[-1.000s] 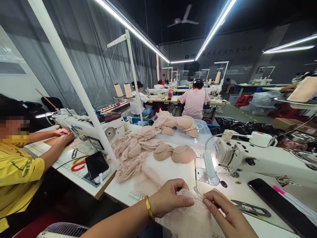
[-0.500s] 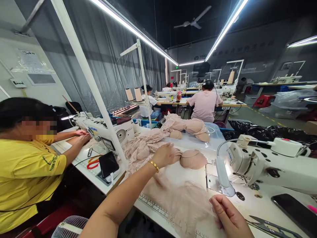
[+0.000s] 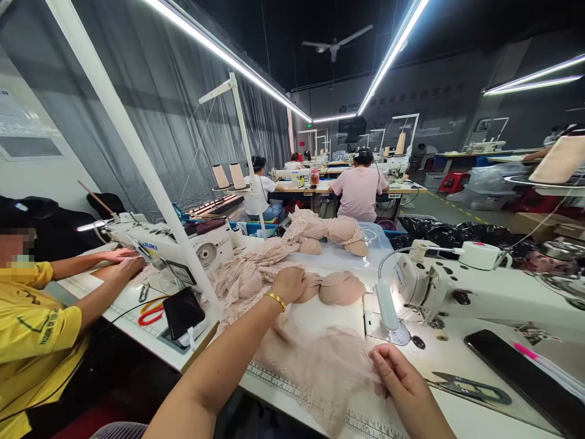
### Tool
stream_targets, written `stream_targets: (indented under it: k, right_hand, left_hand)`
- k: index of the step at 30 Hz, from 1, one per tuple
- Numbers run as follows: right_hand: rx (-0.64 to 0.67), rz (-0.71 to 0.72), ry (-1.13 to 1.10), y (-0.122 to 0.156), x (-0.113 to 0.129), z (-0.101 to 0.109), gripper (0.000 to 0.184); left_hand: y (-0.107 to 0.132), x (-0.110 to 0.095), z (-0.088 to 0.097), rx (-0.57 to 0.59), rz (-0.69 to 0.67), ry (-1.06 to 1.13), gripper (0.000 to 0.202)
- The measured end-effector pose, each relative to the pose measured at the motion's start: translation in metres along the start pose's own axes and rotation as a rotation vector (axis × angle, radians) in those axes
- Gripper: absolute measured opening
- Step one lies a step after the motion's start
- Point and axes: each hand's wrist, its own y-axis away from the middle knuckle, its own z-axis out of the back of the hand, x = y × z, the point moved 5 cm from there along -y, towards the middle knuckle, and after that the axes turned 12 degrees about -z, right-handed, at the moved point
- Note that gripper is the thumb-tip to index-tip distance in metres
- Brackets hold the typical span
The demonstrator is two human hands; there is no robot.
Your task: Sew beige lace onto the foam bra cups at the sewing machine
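Note:
My left hand (image 3: pixel 289 286), with a gold bracelet at the wrist, reaches across the table. Its fingers are curled at the left edge of a beige bra cup (image 3: pixel 311 288); the fingertips are partly hidden. Just right of that lies another padded beige cup (image 3: pixel 342 289). Close to the table's front, my right hand (image 3: pixel 400 375) pinches the right edge of sheer beige lace fabric (image 3: pixel 326 366), which spreads over the tabletop and the ruler strip. A heap of beige lace (image 3: pixel 247 268) lies beyond my left forearm.
A lit sewing machine (image 3: pixel 434 283) stands at right. Thread snips (image 3: pixel 470 388) and a black phone (image 3: pixel 512 378) lie before it. Behind, more bra pieces (image 3: pixel 340 228) rest on a clear plastic bin (image 3: pixel 377 244). A co-worker in yellow (image 3: pixel 41 329) sews at left, beside a white pole (image 3: pixel 137 164).
The view has swung to the right, so things sit further left. My left hand's fingers have settled at the cup. My right hand still pinches the lace fabric.

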Motion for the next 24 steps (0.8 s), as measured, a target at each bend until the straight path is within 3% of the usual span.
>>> stream_targets:
  k: [5,9,15,19,24]
  right_hand:
    - [0.000,-0.008,-0.044,0.001,0.002,0.002,0.054]
    - [0.001,-0.029,-0.090,0.000,0.002,0.006,0.055]
    - [0.013,-0.040,-0.142,0.005,-0.002,0.011,0.066]
    - [0.028,0.000,-0.052,0.010,-0.002,0.012,0.061]
    - [0.028,0.126,0.144,0.010,0.011,0.009,0.036]
  left_hand:
    - [0.006,-0.008,0.027,-0.168,0.023,0.029,0.021]
    - [0.040,-0.035,0.047,-0.273,-0.011,0.119,0.032]
    - [0.100,-0.099,0.030,-0.108,-0.300,0.371,0.028]
    - [0.101,-0.119,0.019,-0.058,-0.353,0.330,0.026]
    - [0.092,-0.127,0.017,-0.008,-0.389,0.223,0.024]
